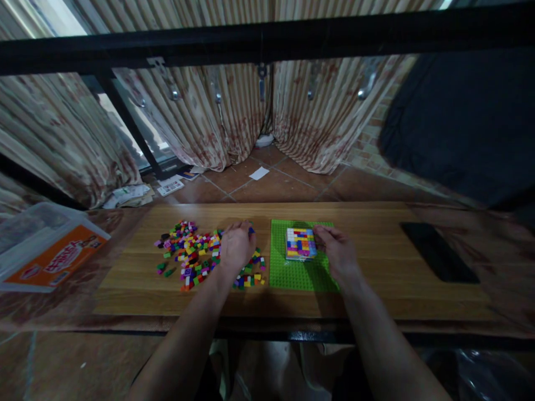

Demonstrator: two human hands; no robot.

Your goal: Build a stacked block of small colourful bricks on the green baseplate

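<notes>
Brick pile (190,253), left: may scatter if swept. Grn baseplate (279,274), right. L hand (236,246), over pile: fingers curled, can't tell if pinching. R hand (339,252): fingers bunched, ditto. Brick build (300,243), on baseplate: hard side push may pop pcs.

Loose bricks (193,245) left, baseplate (279,273) right of them
On the board (382,234) before me, the baseplate bears a brick block (300,244); a slab (438,253) lies at the right end, a tub (45,248) past the left, curtains (238,120) behind.
</notes>
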